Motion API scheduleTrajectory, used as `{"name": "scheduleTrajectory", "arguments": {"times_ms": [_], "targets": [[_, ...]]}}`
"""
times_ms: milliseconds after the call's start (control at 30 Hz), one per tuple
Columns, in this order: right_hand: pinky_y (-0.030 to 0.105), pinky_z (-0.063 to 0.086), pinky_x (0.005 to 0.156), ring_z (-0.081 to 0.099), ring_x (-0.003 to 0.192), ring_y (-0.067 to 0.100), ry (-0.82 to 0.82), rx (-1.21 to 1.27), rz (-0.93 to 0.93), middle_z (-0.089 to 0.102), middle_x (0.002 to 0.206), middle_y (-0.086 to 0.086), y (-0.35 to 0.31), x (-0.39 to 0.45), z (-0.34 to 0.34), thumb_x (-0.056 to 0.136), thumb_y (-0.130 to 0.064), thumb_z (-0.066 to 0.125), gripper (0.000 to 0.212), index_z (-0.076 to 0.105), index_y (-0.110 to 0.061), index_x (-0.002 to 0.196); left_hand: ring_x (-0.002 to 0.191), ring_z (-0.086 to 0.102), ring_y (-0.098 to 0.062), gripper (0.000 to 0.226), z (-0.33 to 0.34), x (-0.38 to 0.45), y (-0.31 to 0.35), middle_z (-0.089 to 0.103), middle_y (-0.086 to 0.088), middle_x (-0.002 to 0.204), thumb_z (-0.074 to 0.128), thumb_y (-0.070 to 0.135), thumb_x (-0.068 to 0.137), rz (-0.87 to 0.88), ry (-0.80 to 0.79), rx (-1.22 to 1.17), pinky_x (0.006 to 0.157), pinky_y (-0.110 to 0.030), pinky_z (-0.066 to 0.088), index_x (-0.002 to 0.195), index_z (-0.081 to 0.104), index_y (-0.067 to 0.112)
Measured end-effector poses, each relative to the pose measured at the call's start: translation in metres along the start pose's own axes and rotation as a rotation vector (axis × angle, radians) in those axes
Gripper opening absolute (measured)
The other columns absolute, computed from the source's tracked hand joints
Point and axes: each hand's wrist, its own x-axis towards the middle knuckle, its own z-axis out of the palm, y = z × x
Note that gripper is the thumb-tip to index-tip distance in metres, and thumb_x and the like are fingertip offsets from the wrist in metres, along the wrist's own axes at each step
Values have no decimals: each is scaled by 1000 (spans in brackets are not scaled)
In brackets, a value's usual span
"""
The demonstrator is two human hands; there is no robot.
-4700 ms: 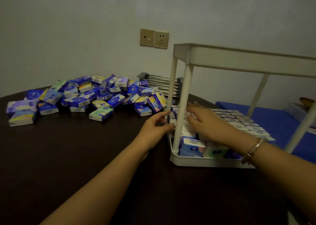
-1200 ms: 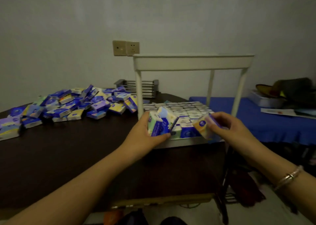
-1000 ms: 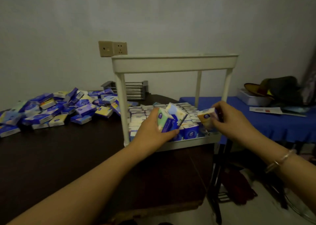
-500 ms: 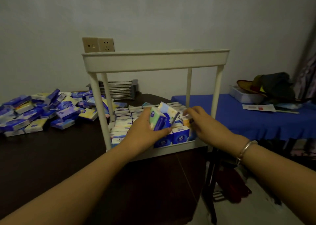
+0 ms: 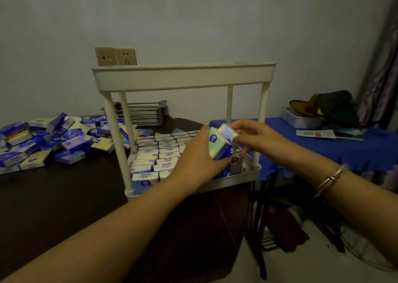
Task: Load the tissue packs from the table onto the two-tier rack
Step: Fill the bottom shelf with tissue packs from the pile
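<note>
- The left hand (image 5: 195, 161) grips two tissue packs at once, fingers curled round them, in front of the rack's lower tier near its right end.
- The nearer of the two is a green pack (image 5: 216, 146), standing tilted; behind it leans a pale blue and yellow pack (image 5: 227, 132).
- The right hand (image 5: 257, 139) reaches in from the right and pinches the top of the pale blue and yellow pack with its fingertips; a bracelet (image 5: 330, 180) sits on that wrist.
- The white two-tier rack (image 5: 183, 78) stands at the right edge of the dark table (image 5: 64, 196), with its right posts at the table's edge.
- Its lower tier is packed with rows of stored packs (image 5: 160, 155) standing on edge.
- The inside of the upper tier is hidden by its rim.
- A loose heap of packs (image 5: 53, 140) lies along the table's far left edge, well apart from the hands.
- A folded metal rack (image 5: 142, 112) sits at the table's far edge against the wall.
- Beside the table stands a second table under a blue cloth (image 5: 323, 151), with a hat (image 5: 323, 108) at its far side.
</note>
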Motion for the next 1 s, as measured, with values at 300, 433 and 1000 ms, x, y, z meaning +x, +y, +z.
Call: {"name": "scheduleTrajectory", "arguments": {"times_ms": [300, 433, 1000], "targets": [[21, 47, 66, 59, 94, 12, -20, -663, -20, 61, 103, -7, 11, -12, -21, 82, -9, 62, 26, 53, -26, 98, 111, 43, -15, 60, 3, 12, 0, 28, -4, 137, 43, 3, 92, -149, -113, -326, 72, -13, 49, 135, 28, 41], [25, 52, 72, 59, 104, 18, 49, -841, -78, 61, 119, 2, 29, -8, -9, 93, -18, 53, 27, 52, -24, 119, 107, 58, -18, 37, -5, 6, -5, 44, -1, 127, 47, 12, 97, -78, -135, -381, 69, -19, 55, 123, 43, 37], [29, 53, 82, 61, 100, 16, -63, -701, 4, 59, 123, 3, 45, -13, 0, 92, -5, 45, 54, 33, -25, 141, 89, 46, -8, 21, 25, -1, -14, 46, 7, 102, 64, 11, 84, 275, -3, 147, 74, -22, 41, 100, 51, 16]]}}
